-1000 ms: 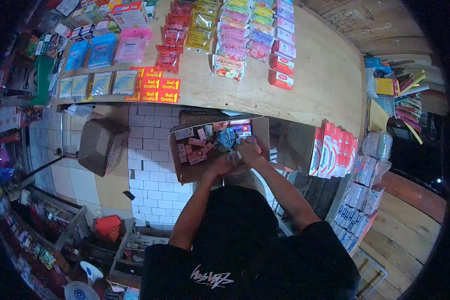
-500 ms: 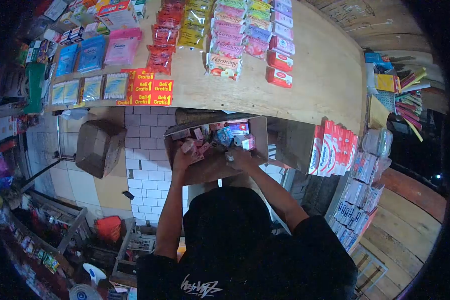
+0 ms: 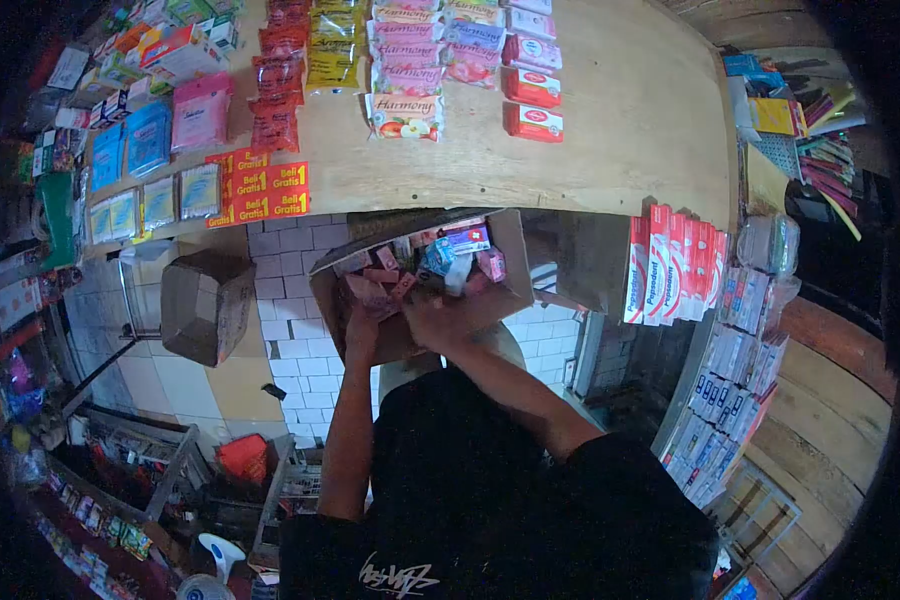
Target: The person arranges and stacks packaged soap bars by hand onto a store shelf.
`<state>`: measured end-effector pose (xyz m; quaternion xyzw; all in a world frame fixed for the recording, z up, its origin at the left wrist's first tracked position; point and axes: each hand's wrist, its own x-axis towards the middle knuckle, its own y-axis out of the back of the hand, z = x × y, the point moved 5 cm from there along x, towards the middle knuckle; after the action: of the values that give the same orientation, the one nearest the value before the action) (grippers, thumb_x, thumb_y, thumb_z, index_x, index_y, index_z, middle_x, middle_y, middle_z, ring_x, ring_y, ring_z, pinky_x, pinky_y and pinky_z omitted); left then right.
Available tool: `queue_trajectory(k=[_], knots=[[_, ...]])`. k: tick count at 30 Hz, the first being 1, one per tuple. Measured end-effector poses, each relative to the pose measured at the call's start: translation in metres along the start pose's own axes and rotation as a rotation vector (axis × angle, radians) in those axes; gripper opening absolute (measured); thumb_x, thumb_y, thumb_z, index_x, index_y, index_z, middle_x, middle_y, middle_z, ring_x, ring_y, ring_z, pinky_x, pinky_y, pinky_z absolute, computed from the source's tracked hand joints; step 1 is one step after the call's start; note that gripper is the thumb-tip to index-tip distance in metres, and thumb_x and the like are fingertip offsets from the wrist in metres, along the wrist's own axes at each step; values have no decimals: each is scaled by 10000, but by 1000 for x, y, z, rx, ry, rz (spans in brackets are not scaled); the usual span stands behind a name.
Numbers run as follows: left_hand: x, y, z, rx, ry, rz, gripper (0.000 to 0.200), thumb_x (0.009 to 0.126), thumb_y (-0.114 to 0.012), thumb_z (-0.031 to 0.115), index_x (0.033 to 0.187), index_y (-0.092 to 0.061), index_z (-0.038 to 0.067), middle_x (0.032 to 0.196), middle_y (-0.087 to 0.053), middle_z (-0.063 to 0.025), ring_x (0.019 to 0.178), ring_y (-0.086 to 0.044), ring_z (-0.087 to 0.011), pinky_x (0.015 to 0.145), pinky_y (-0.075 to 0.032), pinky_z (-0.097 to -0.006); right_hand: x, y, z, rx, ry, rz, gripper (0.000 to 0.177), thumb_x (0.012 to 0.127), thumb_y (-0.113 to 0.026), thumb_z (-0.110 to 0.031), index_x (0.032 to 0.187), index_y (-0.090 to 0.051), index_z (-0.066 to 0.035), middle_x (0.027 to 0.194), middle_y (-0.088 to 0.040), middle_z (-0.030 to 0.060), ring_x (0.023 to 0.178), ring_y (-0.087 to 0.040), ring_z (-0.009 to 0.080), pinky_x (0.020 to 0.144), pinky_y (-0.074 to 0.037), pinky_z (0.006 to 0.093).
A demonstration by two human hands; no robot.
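Observation:
An open cardboard box (image 3: 495, 312) sits tilted below the counter's front edge, with both my hands inside it. My left hand (image 3: 362, 325) is at the box's left side, closed around a small pink box (image 3: 369, 291). More small pink boxes (image 3: 388, 268) lie just beyond its fingers. My right hand (image 3: 432, 325) is low in the middle of the box, its fingers smeared by motion and partly hidden. Beyond it are a blue packet (image 3: 437, 256), a white and purple carton (image 3: 468, 240) and a pink and white pack (image 3: 491, 264).
The wooden counter (image 3: 610, 130) carries rows of Harmony soap packs (image 3: 406, 116), red soap packs (image 3: 535, 123) and cotton bud packs (image 3: 200, 190). Pepsodent cartons (image 3: 660, 265) stand at the right. Another cardboard box (image 3: 206, 305) stands left, over the tiled floor (image 3: 300, 345).
My right hand has moved left, toward my left hand. My left hand has shifted slightly left and down with the pink box. The view has turned, and the cardboard box appears more tilted.

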<state>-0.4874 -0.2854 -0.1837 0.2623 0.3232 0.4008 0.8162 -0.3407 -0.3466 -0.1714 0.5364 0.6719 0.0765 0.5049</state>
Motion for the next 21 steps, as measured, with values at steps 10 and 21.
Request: queue_trajectory(k=[10,21], knots=[[14,-18,-14,0,9,-160,292,928,-486,211,1142,-578,35,1052,-616,-211,961,-605,-395,808,-491,-488,14,24,6,519,-33,132,469,834,-663,-195,1218,-505,23,1149,-584,237,1048,-579,400,898,-463,469],[-14,-83,-77,-101,145,-224,495,855,-577,267,1277,-471,31,1141,-590,-272,1096,-554,-441,918,-459,-479,28,40,101,528,-608,236,1092,641,-803,-547,1357,-242,56,1224,-466,353,1171,-491,453,957,-440,515]])
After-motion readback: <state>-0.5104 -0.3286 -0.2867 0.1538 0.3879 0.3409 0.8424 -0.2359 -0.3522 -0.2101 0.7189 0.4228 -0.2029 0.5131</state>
